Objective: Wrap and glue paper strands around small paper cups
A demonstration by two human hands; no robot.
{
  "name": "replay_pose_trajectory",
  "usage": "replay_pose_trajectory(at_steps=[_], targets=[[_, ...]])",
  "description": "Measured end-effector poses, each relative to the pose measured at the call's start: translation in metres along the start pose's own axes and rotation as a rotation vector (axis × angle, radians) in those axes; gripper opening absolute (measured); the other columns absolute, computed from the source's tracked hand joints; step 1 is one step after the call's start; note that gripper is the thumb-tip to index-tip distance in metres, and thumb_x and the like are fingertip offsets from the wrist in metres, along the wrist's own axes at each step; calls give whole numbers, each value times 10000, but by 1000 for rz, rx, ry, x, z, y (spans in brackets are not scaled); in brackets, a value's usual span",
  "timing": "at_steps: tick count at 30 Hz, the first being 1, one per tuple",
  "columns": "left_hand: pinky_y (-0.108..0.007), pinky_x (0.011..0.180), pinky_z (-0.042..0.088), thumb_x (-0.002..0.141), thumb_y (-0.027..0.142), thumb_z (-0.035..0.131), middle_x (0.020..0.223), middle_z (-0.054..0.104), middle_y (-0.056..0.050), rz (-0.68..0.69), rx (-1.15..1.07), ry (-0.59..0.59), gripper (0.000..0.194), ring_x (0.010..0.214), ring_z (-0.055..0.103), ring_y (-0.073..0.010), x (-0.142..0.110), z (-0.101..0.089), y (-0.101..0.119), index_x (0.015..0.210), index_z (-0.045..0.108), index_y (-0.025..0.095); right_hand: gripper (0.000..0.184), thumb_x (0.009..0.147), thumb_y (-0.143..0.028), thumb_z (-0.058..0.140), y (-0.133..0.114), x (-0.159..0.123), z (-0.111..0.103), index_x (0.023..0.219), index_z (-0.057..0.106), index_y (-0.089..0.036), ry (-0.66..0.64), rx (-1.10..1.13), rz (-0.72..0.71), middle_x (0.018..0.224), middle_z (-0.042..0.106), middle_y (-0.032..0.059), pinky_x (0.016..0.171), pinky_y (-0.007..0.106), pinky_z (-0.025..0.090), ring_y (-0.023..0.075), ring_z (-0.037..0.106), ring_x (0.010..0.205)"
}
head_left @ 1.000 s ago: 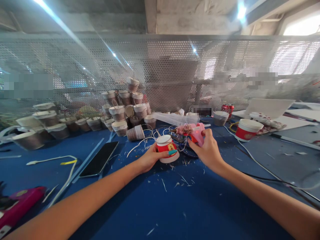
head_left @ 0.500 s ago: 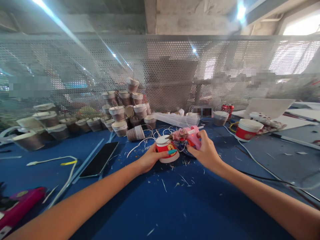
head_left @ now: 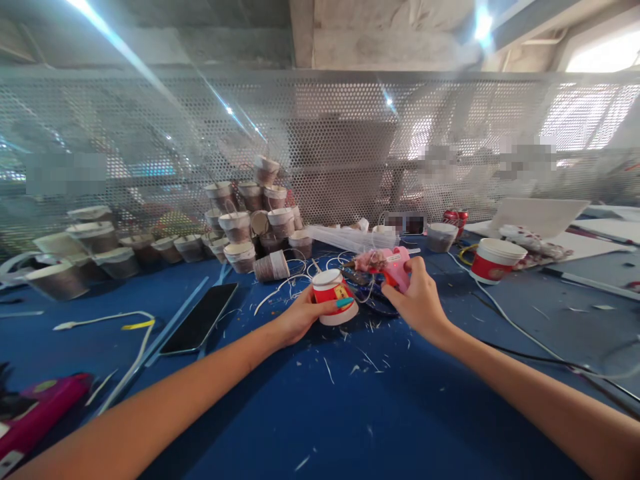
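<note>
My left hand [head_left: 300, 315] is wrapped round a red and white paper cup [head_left: 327, 293], which is upside down with its wide rim low and its white base on top. The thumb, with a turquoise nail, lies across the cup's front by a yellow label. In my right hand [head_left: 419, 298] is a pink glue gun [head_left: 396, 267], gripped by its handle. Its dark nozzle points left, just above and to the right of the cup, apart from it. Behind the cup, tangled white cord [head_left: 296, 268] lies on the table.
Several fabric-topped cups [head_left: 235, 228] are stacked at the back against a perforated metal screen [head_left: 340, 147]. A black phone [head_left: 200, 320] lies to the left, a magenta tool [head_left: 47, 403] nearer me. To the right stand another red and white cup [head_left: 493, 267] and cables [head_left: 530, 339]. White scraps litter the blue table [head_left: 325, 420].
My right hand has drawn the glue gun up and to the right, so its nozzle has come away from the cup's base. The left hand and the cup have stayed nearly still.
</note>
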State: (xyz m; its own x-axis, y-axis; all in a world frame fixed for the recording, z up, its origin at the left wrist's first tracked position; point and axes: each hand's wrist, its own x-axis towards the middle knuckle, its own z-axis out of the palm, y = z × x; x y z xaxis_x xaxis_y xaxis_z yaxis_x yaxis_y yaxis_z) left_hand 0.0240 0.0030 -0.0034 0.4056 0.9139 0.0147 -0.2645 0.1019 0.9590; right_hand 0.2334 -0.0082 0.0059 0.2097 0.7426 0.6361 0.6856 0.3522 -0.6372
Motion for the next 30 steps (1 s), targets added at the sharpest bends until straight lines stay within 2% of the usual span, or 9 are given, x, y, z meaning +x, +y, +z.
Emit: replay_pose_trajectory(at_steps=[5,13,18,23,30], targets=[[-387,919,395,582,151,761,998,664,-95,5,-13,5,460,924,614,-219,-1,1,0,1011,594,146,295,662,-322,542,-1,-4,2,799,298,-228,17,-38,-117,764,467,14,536,298,345,138,430,602],[-375,896,421,583,153,755,970,678,-81,-30,-104,35,484,911,624,-220,0,-2,1,1034,579,151,325,649,-329,548,1,-2,-1,791,274,-228,2,-9,-21,719,451,-4,530,299,340,134,423,583],[-374,895,420,618,149,728,1019,666,-99,-14,-104,4,467,932,620,-231,1,-2,1,1059,576,143,304,660,-312,538,2,-4,2,798,282,-224,-34,6,-94,726,455,-1,518,285,331,128,424,578],[-375,901,410,611,124,725,1007,671,-105,-11,-100,24,477,914,623,-225,2,-2,0,1062,571,122,291,672,-294,529,6,-6,7,801,277,-226,-21,9,-165,733,449,-3,504,270,323,120,415,574],[-363,885,412,598,117,735,949,684,-89,-8,-102,30,449,873,629,-212,1,0,2,1023,591,128,294,685,-290,529,7,-7,9,815,273,-226,-37,21,-170,743,442,3,508,280,337,128,424,592]])
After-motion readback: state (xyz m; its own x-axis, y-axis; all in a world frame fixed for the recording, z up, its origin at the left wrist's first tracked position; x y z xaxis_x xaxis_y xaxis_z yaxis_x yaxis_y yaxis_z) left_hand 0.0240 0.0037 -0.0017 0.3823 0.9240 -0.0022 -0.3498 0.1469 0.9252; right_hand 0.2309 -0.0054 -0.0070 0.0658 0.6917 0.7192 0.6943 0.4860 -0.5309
